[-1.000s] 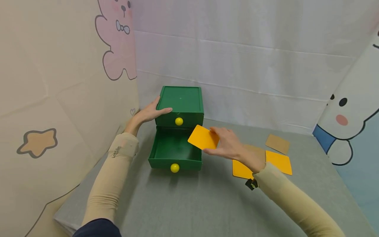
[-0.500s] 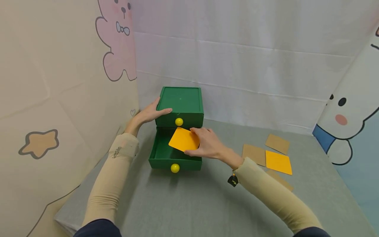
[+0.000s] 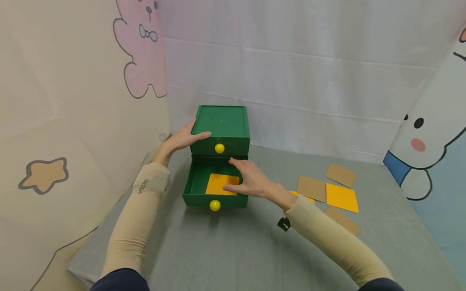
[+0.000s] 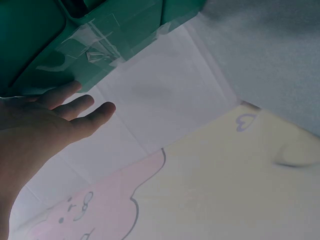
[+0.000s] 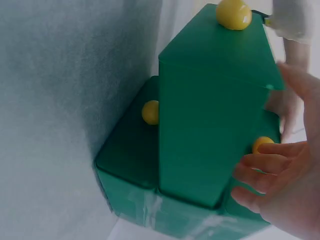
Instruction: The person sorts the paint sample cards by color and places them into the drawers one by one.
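The left hand rests, thumb spread wide, on the green cabinet; the empty right hand — thumb and fingers apart — partly hides the yellow card inside the open drawer. Its sleeve overlaps other cards on the worktop.

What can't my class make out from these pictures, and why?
Head view: one yellow card on the table, mostly hidden by the right sleeve.
Head view: the mark on the black tag, too small.
Right wrist view: inside the open drawer, hidden by its wall.
Left wrist view: most of the green cabinet, cut off by the top and left edges.
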Available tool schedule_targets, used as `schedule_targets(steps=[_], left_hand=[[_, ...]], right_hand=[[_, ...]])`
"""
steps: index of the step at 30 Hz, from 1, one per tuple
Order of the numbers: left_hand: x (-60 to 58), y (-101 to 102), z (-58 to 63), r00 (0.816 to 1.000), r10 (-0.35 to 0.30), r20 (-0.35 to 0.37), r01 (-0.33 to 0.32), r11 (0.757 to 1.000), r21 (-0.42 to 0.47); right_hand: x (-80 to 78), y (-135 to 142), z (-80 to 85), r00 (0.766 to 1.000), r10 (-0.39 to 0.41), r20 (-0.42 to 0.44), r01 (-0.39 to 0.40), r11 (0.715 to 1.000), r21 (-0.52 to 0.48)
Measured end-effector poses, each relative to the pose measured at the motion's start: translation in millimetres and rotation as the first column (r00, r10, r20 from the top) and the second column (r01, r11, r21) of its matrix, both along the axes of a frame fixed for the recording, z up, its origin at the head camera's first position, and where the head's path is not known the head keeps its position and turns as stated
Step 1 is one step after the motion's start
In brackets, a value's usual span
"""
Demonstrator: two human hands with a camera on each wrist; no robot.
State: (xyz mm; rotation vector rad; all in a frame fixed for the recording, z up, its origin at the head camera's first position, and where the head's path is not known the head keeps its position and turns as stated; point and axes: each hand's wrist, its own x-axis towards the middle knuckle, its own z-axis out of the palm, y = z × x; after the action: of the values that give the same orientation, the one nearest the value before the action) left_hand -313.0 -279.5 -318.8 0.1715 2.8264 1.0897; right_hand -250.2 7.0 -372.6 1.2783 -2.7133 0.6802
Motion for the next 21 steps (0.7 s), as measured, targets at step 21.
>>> schedule_targets(steps=[21], left_hand=[[8.0, -9.1, -3.7, 1.0, 0.01, 0.016, -0.01, 1.0, 0.005]], right_hand=[[-5.1, 174.5, -81.9, 0.978, -0.154, 0.141, 0.119, 0.965, 0.232]])
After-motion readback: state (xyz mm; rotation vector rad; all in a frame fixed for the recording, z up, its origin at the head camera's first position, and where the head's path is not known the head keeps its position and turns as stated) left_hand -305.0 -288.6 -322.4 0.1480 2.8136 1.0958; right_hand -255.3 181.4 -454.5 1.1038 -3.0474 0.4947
